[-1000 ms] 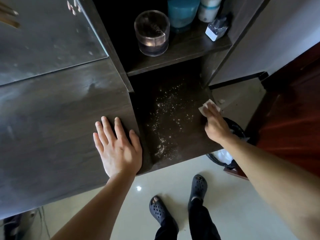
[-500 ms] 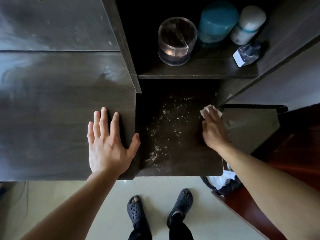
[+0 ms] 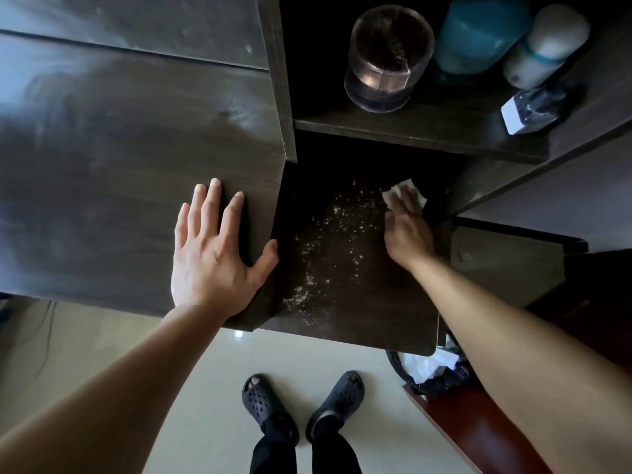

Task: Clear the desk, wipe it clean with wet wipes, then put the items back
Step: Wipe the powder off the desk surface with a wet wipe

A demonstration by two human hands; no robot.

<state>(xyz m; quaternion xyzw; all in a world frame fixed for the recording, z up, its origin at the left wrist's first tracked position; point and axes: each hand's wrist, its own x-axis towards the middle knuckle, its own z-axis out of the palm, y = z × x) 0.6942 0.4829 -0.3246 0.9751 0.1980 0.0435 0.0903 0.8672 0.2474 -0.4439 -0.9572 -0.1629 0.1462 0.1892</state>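
Now my left hand (image 3: 212, 258) lies flat and empty on the desk (image 3: 102, 165); my right hand (image 3: 407, 230) presses the wipe (image 3: 393, 194) with straight fingers (image 3: 403, 206), far right on the lower board (image 3: 376, 302). I should sweep evenly left through the crumbs (image 3: 328, 241).

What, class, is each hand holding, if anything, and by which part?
The right hand presses a white wet wipe flat against the dark wooden desk, fingers across its middle. The left hand holds nothing, resting flat.
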